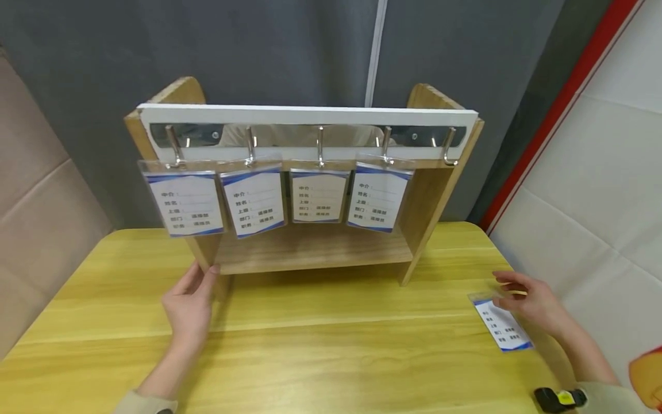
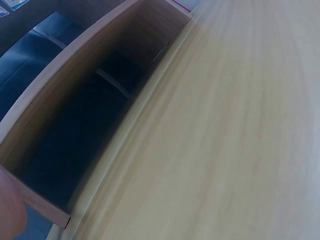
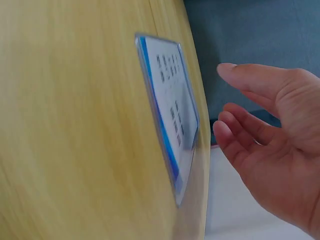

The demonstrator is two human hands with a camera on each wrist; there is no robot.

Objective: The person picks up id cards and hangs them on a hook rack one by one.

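Observation:
A small wooden shelf (image 1: 315, 253) stands on the table. My left hand (image 1: 191, 302) grips the lower front edge of its left side panel, thumb in front; in the left wrist view only the thumb (image 2: 11, 207) shows beside the panel. On the table at the right lies a badge in a clear plastic sleeve (image 1: 501, 325), white with blue ends and printed lines. My right hand (image 1: 532, 302) hovers over the badge's upper end, fingers loosely bent. The right wrist view shows a gap between the right hand (image 3: 275, 145) and the badge (image 3: 172, 100).
Across the shelf's top front runs a white rail (image 1: 310, 115) with metal hooks. Several similar badges (image 1: 318, 195) hang from it; the far-right hook (image 1: 449, 149) is bare. A grey curtain (image 1: 289, 52) is behind, and a pale padded wall (image 1: 595, 190) borders the table's right side.

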